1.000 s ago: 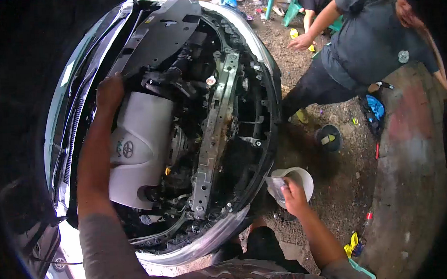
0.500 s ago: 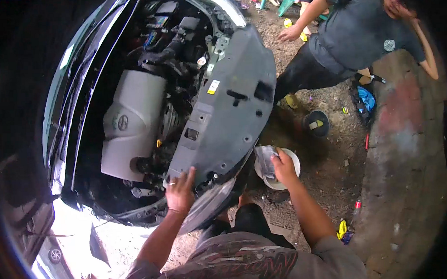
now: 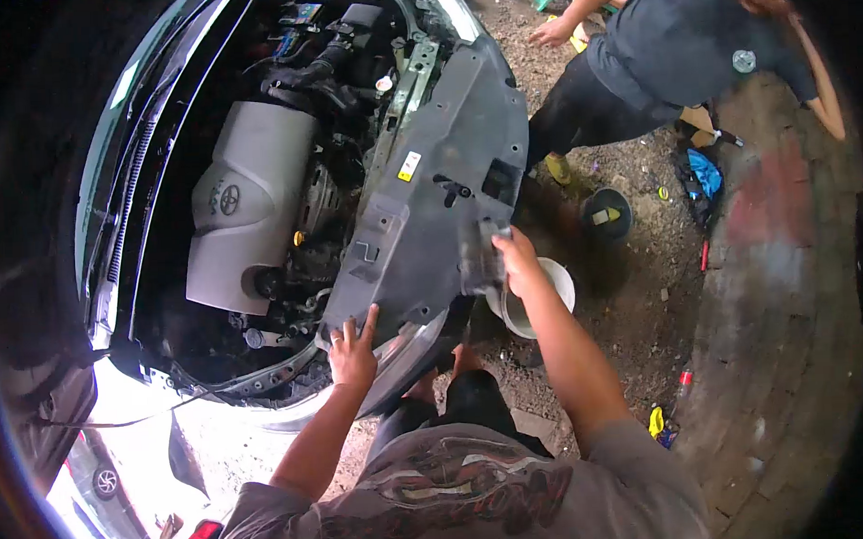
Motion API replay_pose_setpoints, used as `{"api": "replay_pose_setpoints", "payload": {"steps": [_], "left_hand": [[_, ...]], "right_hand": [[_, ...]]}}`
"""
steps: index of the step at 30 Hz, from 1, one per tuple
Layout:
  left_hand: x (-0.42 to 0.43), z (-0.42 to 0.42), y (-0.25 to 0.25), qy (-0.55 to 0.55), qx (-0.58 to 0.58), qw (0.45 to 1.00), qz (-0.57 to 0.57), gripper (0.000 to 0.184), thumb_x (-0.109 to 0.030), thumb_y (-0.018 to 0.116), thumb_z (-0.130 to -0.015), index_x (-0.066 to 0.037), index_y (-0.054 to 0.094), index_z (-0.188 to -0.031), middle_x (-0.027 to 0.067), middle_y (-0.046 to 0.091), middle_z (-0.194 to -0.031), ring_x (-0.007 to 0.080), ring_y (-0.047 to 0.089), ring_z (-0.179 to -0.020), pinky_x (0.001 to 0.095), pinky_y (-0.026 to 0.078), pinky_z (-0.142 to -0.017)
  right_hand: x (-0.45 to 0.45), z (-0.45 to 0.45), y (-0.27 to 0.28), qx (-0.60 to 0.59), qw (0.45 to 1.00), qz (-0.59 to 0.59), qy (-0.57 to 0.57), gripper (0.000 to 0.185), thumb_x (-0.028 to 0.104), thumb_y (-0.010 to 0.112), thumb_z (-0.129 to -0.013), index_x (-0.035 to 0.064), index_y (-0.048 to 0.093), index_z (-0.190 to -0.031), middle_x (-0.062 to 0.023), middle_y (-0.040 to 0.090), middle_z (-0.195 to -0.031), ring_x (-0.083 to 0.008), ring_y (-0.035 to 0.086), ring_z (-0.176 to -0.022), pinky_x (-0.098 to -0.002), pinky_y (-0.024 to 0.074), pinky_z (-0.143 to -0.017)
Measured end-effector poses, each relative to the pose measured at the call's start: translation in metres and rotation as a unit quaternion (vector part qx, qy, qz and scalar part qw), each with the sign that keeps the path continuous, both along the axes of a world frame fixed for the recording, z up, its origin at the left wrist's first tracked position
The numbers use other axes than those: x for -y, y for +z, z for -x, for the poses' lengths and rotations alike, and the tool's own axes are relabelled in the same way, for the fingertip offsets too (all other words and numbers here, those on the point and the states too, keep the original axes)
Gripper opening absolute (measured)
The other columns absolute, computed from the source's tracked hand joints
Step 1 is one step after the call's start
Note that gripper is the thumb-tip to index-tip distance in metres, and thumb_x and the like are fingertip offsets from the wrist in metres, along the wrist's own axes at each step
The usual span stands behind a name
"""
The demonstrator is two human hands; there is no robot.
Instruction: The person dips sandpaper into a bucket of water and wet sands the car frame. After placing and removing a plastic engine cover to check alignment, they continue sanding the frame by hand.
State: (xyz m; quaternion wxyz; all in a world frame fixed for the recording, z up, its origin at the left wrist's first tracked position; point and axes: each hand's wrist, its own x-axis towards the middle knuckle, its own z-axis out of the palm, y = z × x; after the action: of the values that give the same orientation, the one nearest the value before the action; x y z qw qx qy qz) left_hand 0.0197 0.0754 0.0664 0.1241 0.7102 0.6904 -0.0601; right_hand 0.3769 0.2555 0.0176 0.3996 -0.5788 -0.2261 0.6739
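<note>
The left arm reaches forward, the left hand (image 3: 355, 358) resting with fingers apart on the near end of the dark panel (image 3: 440, 236), which lies across the front of the car (image 3: 411, 353). The right arm stretches ahead, the right hand (image 3: 519, 259) closed on a blurred grey object (image 3: 480, 258) over the panel. The engine cover (image 3: 247, 148) bears a Toyota emblem (image 3: 228, 200); the yellow-and-white label (image 3: 409, 167) is unreadable.

I see glare bleaching the lower-left ground (image 3: 236, 452), a dim engine bay (image 3: 343, 144), black curved edges, blur over the right hand's (image 3: 520, 259) grey object (image 3: 479, 254).
</note>
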Motion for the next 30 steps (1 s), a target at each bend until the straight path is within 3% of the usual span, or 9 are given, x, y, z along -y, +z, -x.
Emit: {"api": "replay_pose_setpoints", "payload": {"steps": [1, 3, 5, 8, 15, 17, 25, 27, 30], "left_hand": [[-0.004, 0.0, 0.002, -0.003, -0.003, 1.0, 0.002, 0.098, 0.001, 0.064, -0.086, -0.04, 0.035, -0.171, 0.018, 0.058, -0.146, 0.0428, 0.059, -0.121, 0.0489, 0.06, -0.094], [-0.014, -0.005, 0.012, 0.01, 0.023, 1.0, 0.011, 0.092, -0.012, 0.074, -0.089, -0.038, 0.038, -0.169, 0.015, 0.06, -0.141, 0.0442, 0.061, -0.119, 0.0501, 0.06, -0.093], [-0.011, -0.002, 0.011, 0.012, 0.028, 0.999, -0.025, 0.092, -0.004, 0.068, -0.087, -0.035, 0.04, -0.169, 0.014, 0.063, -0.136, 0.0439, 0.061, -0.119, 0.0504, 0.059, -0.095], [0.0, 0.001, 0.021, 0.043, 0.024, 0.997, 0.055, 0.093, -0.001, 0.065, -0.085, -0.034, 0.041, -0.169, 0.0139, 0.062, -0.138, 0.0431, 0.061, -0.119, 0.0503, 0.059, -0.095], [-0.024, 0.018, 0.001, -0.03, 0.062, 0.996, 0.053, 0.095, 0.003, 0.064, -0.085, -0.033, 0.039, -0.17, 0.0164, 0.06, -0.147, 0.041, 0.064, -0.122, 0.0514, 0.057, -0.099], [-0.029, 0.026, -0.002, -0.064, 0.075, 0.991, 0.085, 0.098, 0.003, 0.063, -0.086, -0.034, 0.032, -0.172, 0.0175, 0.056, -0.155, 0.0414, 0.062, -0.129, 0.0518, 0.055, -0.105], [-0.065, 0.041, 0.023, -0.115, 0.135, 0.969, 0.173, 0.113, 0.002, 0.067, -0.074, -0.026, 0.024, -0.175, 0.0198, 0.047, -0.166, 0.0474, 0.057, -0.136, 0.0543, 0.052, -0.112], [-0.064, 0.038, 0.024, -0.032, 0.146, 0.966, 0.211, 0.122, -0.004, 0.077, -0.072, -0.025, 0.017, -0.176, 0.0224, 0.042, -0.169, 0.049, 0.052, -0.143, 0.0533, 0.046, -0.12], [-0.052, 0.046, 0.016, -0.006, 0.224, 0.97, 0.095, 0.111, 0.004, 0.066, -0.069, -0.02, 0.03, -0.172, 0.0201, 0.048, -0.163, 0.0514, 0.053, -0.137, 0.0536, 0.045, -0.12]], "right_hand": [[-0.004, 0.015, -0.002, -0.003, 1.0, 0.002, -0.003, 0.06, 0.008, 0.062, -0.102, 0.0022, 0.049, -0.16, -0.0143, 0.068, -0.14, -0.0246, 0.062, -0.129, -0.0388, 0.0445, -0.112], [-0.003, 0.039, -0.001, 0.206, 0.97, -0.088, -0.088, 0.063, 0.003, 0.061, -0.1, 0.0011, 0.044, -0.161, -0.0164, 0.065, -0.141, -0.027, 0.062, -0.13, -0.0397, 0.0442, -0.114], [-0.006, 0.047, 0.035, 0.131, 0.974, -0.153, -0.107, 0.066, 0.001, 0.061, -0.101, 0.0048, 0.04, -0.164, -0.0191, 0.061, -0.145, -0.0309, 0.061, -0.132, -0.0399, 0.0435, -0.116], [-0.01, 0.075, 0.051, 0.211, 0.955, -0.203, -0.048, 0.064, -0.001, 0.059, -0.102, 0.007, 0.041, -0.164, -0.0133, 0.062, -0.145, -0.0244, 0.059, -0.132, -0.0364, 0.0431, -0.115], [-0.035, 0.074, 0.002, 0.388, 0.917, -0.089, 0.017, 0.08, 0.008, 0.062, -0.098, 0.0082, 0.028, -0.171, -0.0272, 0.065, -0.144, -0.041, 0.064, -0.133, -0.0454, 0.0486, -0.112], [-0.037, 0.067, 0.024, 0.446, 0.878, 0.007, 0.175, 0.094, 0.011, 0.061, -0.094, 0.0077, 0.012, -0.174, -0.0379, 0.055, -0.151, -0.0501, 0.058, -0.137, -0.0524, 0.048, -0.113], [-0.053, 0.082, 0.006, 0.444, 0.893, -0.022, 0.074, 0.082, 0.01, 0.058, -0.09, -0.0004, 0.026, -0.165, -0.041, 0.065, -0.132, -0.0565, 0.064, -0.124, -0.0562, 0.0505, -0.107], [-0.052, 0.089, 0.014, 0.425, 0.9, -0.01, 0.091, 0.078, 0.007, 0.057, -0.09, -0.0032, 0.03, -0.162, -0.0408, 0.064, -0.135, -0.057, 0.063, -0.126, -0.055, 0.0501, -0.109], [-0.057, 0.104, 0.023, 0.423, 0.899, -0.103, 0.055, 0.073, 0.003, 0.055, -0.091, -0.0018, 0.035, -0.161, -0.0373, 0.068, -0.131, -0.0546, 0.064, -0.126, -0.0546, 0.0505, -0.108]]}}
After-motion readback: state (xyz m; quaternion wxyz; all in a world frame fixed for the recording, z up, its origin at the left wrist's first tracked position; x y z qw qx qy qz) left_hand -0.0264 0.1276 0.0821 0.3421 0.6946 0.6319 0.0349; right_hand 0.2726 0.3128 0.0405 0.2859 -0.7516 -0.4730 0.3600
